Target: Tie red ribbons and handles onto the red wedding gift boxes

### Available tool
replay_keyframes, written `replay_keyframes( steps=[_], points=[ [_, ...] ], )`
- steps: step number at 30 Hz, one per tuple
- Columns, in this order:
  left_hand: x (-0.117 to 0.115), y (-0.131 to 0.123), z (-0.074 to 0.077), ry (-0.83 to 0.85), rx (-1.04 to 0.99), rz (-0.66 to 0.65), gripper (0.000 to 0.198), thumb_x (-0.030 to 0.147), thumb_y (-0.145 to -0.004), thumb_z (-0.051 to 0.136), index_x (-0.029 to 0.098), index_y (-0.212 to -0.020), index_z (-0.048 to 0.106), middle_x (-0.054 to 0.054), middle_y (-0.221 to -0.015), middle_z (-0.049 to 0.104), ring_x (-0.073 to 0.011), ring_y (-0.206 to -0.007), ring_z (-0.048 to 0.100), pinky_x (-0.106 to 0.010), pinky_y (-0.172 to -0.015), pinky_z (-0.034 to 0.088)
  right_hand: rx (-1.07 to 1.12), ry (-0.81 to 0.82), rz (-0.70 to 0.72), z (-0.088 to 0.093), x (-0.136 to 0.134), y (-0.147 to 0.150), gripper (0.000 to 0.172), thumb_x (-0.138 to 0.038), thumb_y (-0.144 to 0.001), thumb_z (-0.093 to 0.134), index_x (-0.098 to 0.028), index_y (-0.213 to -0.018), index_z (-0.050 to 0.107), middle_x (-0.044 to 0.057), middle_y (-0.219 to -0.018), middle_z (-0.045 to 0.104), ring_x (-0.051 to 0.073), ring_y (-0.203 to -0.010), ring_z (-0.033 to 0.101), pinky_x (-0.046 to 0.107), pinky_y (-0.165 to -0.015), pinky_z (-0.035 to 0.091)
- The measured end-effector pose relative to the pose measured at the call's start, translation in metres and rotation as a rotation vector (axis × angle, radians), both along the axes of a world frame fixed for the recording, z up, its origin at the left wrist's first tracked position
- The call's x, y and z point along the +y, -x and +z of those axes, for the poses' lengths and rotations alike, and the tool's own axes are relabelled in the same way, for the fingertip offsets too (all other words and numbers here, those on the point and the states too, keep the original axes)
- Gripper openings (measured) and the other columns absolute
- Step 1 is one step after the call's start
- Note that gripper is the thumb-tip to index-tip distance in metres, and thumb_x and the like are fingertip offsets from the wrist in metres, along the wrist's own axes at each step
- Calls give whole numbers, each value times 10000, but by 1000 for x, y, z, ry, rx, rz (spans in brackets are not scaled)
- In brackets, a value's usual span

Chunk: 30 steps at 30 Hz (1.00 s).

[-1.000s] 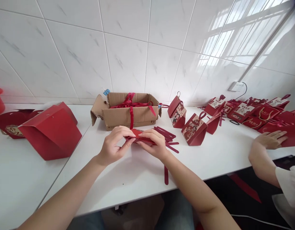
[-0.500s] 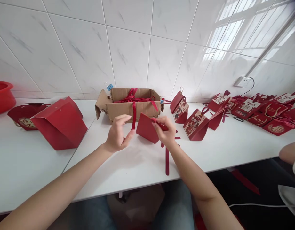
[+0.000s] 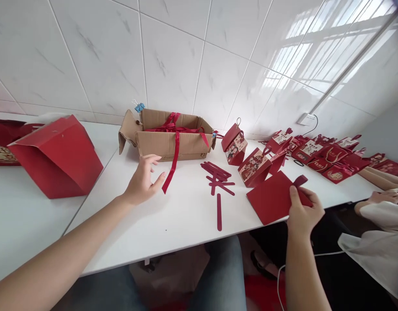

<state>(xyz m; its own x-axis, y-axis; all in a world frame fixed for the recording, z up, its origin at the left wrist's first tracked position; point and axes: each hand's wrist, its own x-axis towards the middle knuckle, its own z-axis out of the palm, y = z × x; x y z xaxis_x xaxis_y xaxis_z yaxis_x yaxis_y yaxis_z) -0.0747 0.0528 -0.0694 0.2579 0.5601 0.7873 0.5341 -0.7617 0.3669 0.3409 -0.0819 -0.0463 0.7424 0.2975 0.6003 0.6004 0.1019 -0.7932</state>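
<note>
Right-hand grip point(image 3: 304, 211) is clamped on a small red box point(image 3: 270, 198) beside its dark loop point(image 3: 300, 181), near the front edge of the white surface point(image 3: 186, 220). Left-hand grip point(image 3: 143, 181) stands with thumb and fingers apart, just beside a red ribbon point(image 3: 176, 154) (whether the thumb touches it, I cannot tell) that trails over the cardboard box point(image 3: 160, 147). Between the two lie dark red strips point(image 3: 219, 211); a printed box point(image 3: 255, 168) stands behind the red one.
</note>
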Motion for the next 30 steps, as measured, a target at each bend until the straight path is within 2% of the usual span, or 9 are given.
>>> replay_keyframes(
  steps=[3, 6, 9, 12, 20, 24, 26, 28, 30],
  points=[
    [-1, -1, -3, 44, 8, -7, 482, 225, -835, 613, 182, -1250, 372, -135, -1225, 470, -220, -940, 552, -360, -717, 499, 14, 23, -13, -15, 4, 12, 576, -509, -682, 721, -154, -1107, 561, 102, -1033, 609, 227, -896, 629, 425, -840, 535],
    [-1, -1, -6, 60, 10, 2, 477, 230, -839, 609, 194, -1248, 365, -139, -1238, 466, -217, -944, 553, -351, -702, 507, 70, 132, 102, -39, 7, 26, 841, -505, -614, 759, -149, -1274, 378, 159, -1216, 533, 261, -1054, 599, 422, -901, 531],
    [1, 0, -8, 74, 9, 15, 484, 234, -836, 609, 213, -1249, 358, -135, -1245, 468, -219, -946, 556, -347, -691, 511, 120, 268, 152, -62, 9, 30, 936, -508, -543, 790, -161, -1269, 309, 179, -1280, 485, 290, -1147, 555, 412, -921, 528],
    [2, 0, -10, 116, 10, 24, 482, 241, -837, 604, 212, -1251, 360, -137, -1255, 465, -220, -954, 558, -339, -681, 517, 143, 414, 178, -68, 18, 22, 947, -501, -492, 816, -189, -1232, 314, 164, -1241, 522, 313, -1100, 583, 422, -884, 540],
    [1, -4, -12, 252, -69, -4, 457, 261, -788, 656, 226, -1198, 456, -105, -1178, 510, -204, -928, 546, -246, -535, 484, 132, 460, 189, -43, 100, -10, 951, -437, -506, 805, -145, -1268, 316, 196, -1276, 508, 322, -1158, 541, 445, -949, 494],
    [-2, -17, -8, 603, -379, -149, 333, 321, -738, 711, 199, -1010, 564, -66, -959, 606, -179, -832, 570, -282, -629, 503, 134, 362, 6, -25, 119, -2, 1067, -485, -536, 790, -136, -1375, 232, 253, -1422, 337, 358, -1314, 382, 549, -1049, 380],
    [-2, -31, -3, 753, -456, -240, 302, 373, -739, 702, 174, -937, 590, -44, -802, 620, -154, -693, 578, -291, -597, 498, 72, 223, -43, -6, 117, 18, 978, -556, -651, 710, -136, -1394, 232, 258, -1409, 346, 337, -1275, 437, 528, -997, 436],
    [2, -49, 2, 838, -463, -300, 313, 425, -714, 707, 157, -846, 615, -28, -705, 614, -129, -580, 550, -290, -555, 482, -43, 149, 214, 20, 115, 49, 770, -546, -718, 670, -191, -1328, 363, 177, -1258, 528, 244, -1013, 622, 421, -831, 549],
    [9, -69, 4, 931, -519, -338, 340, 438, -625, 767, 152, -734, 618, -13, -650, 598, -114, -551, 527, -287, -563, 469, -150, 382, 724, 51, 121, 83, 562, -525, -701, 703, -204, -1131, 536, 87, -982, 665, 175, -717, 668, 346, -652, 574]
  ],
)
